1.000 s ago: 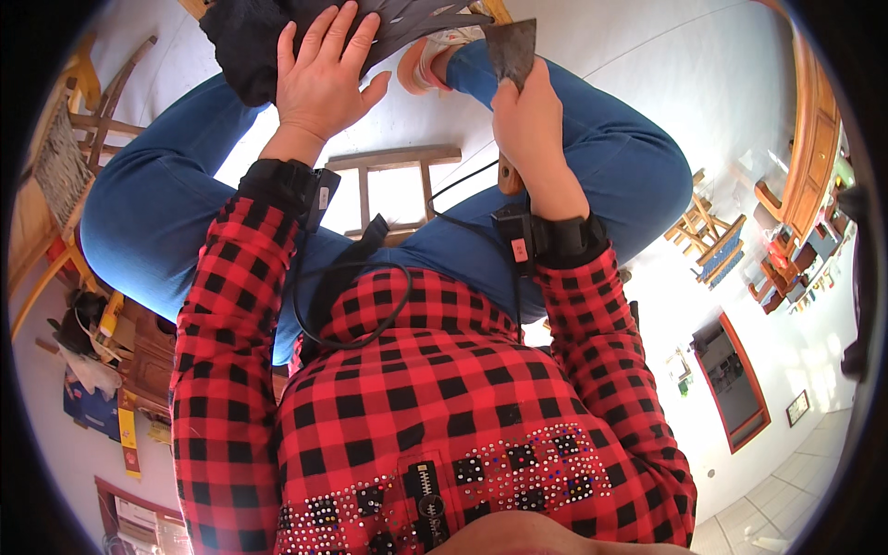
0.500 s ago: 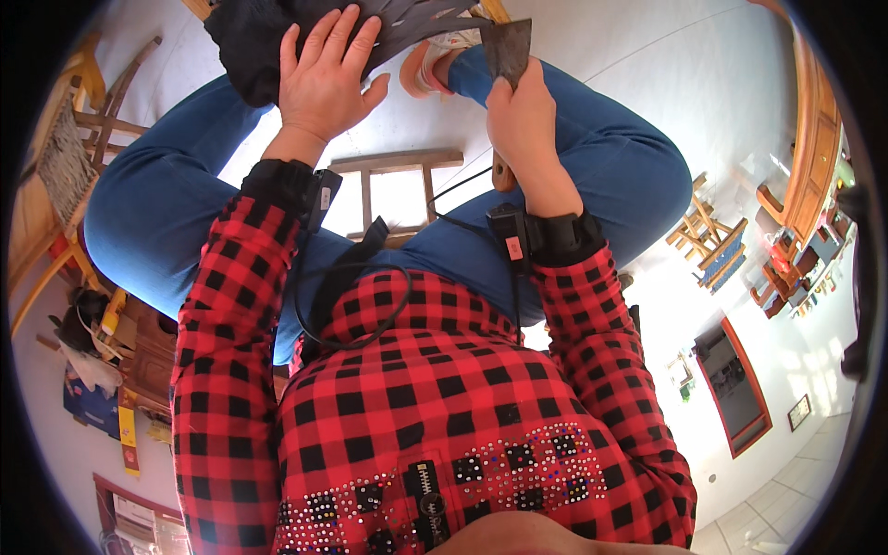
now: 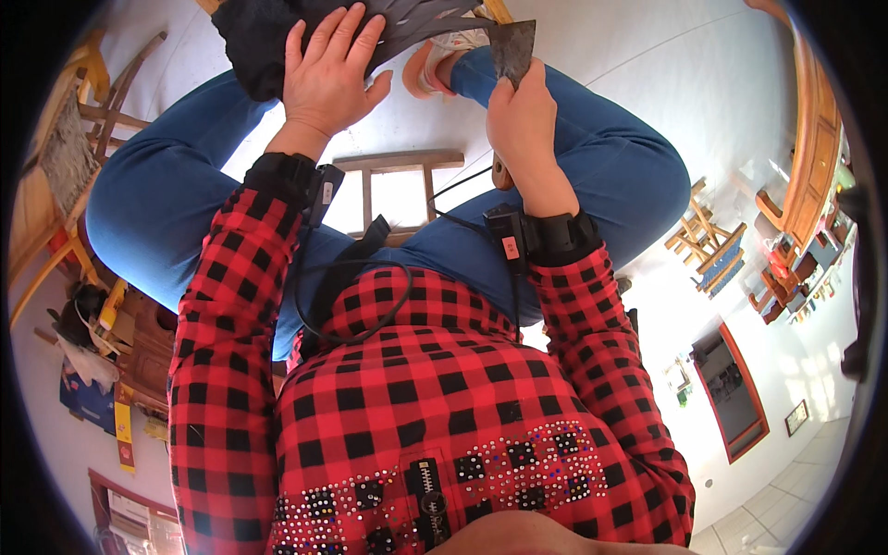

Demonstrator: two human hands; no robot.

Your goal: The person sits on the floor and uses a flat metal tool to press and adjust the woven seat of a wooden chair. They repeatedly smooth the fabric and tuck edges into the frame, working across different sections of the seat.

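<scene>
A black, soft-looking piece [image 3: 257, 48] lies at the top of the view, with long dark grey strips [image 3: 421, 30] fanning out to its right. My left hand [image 3: 330, 88] rests on it, palm down, fingers stretched and thumb apart. My right hand [image 3: 524, 125] is closed round a scraper [image 3: 512, 48] with a flared dark metal blade; the end of its wooden handle shows below my fist. The blade points up, and the strip ends reach its upper left corner. Whether they touch it, I cannot tell. The piece's top is cut off by the view's edge.
My legs in blue jeans [image 3: 606, 139] are spread on both sides. Between them stands a wooden frame [image 3: 398, 162]. Black cables [image 3: 407, 296] hang near my wrists. Chairs [image 3: 69, 139] stand at the left, a small wooden stool [image 3: 708, 242] and carved wooden furniture [image 3: 814, 139] at the right.
My left hand and the black piece have shifted very slightly to the right in view. My right hand keeps its grip on the scraper, almost unmoved.
</scene>
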